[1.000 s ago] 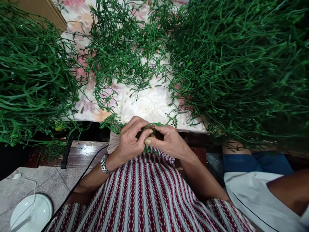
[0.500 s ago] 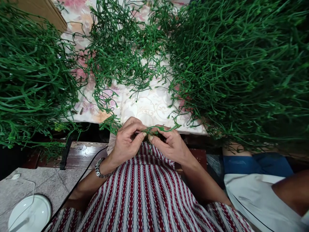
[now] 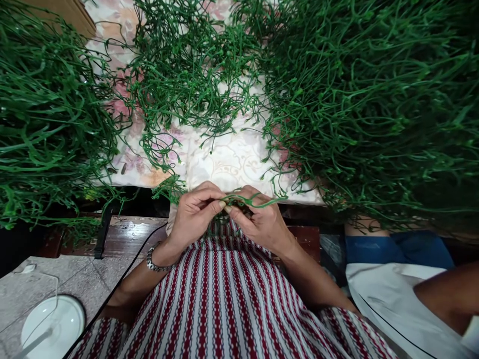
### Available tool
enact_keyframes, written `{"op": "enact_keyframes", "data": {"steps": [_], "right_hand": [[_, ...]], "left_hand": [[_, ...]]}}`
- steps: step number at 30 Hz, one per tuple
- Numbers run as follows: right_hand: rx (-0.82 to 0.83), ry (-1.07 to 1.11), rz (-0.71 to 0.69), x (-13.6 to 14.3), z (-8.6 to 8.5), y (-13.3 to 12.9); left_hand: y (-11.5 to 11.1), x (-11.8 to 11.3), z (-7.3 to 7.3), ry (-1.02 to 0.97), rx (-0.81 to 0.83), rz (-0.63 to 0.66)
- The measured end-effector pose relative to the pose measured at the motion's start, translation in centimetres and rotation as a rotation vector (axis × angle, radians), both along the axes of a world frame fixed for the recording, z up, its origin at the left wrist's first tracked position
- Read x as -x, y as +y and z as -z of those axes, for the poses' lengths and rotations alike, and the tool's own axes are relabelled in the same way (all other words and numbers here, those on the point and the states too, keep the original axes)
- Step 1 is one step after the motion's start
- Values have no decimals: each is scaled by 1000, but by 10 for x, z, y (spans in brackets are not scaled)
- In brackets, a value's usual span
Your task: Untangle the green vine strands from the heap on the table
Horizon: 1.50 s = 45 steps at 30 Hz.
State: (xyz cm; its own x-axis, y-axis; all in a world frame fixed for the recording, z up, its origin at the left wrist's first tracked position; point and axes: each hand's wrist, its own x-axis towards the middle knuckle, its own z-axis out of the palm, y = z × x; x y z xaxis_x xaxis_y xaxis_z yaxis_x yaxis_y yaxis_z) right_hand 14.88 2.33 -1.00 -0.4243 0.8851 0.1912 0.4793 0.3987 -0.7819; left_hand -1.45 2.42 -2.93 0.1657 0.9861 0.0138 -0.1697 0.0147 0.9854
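Tablecloth [image 3: 228, 159] bright mid-frame; glare on bench [image 3: 135, 230]; stem heap [image 3: 385, 124] at right dim, soft; edges stretched.

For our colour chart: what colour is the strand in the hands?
The strand is green; it shows best in the head view.

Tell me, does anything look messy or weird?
Yes, a bit: some stray strands hang over the near edge of the cloth, beside the left hand, instead of lying in the heaps. A small dark speck on the cloth looks odd too, but I can't tell what it is.
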Motion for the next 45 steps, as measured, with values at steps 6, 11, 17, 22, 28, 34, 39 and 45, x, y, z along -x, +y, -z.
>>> {"op": "enact_keyframes", "data": {"steps": [6, 11, 17, 22, 28, 34, 39, 45], "right_hand": [[-6, -85, 28, -1, -3, -1], [-23, -101, 8, 1, -2, -2], [-83, 88, -16, 5, 1, -2], [-112, 98, -48, 8, 4, -2], [-42, 200, -127, 10, 9, 1], [-35, 307, -129, 10, 12, -1], [-96, 343, -177, 9, 15, -2], [-104, 344, -255, 1, 17, 2]], "left_hand": [[-2, 1, -18, 330, -220, 56], [1, -2, -18, 460, -274, 113], [-6, -6, 1, 16, 8, 1], [-7, -10, 2, -113, -23, -102], [-1, -10, -9, -292, 25, -45], [3, -13, -20, -586, 316, 55], [5, -16, -22, -644, 458, 64], [7, -22, -21, -646, 517, 50]]}}
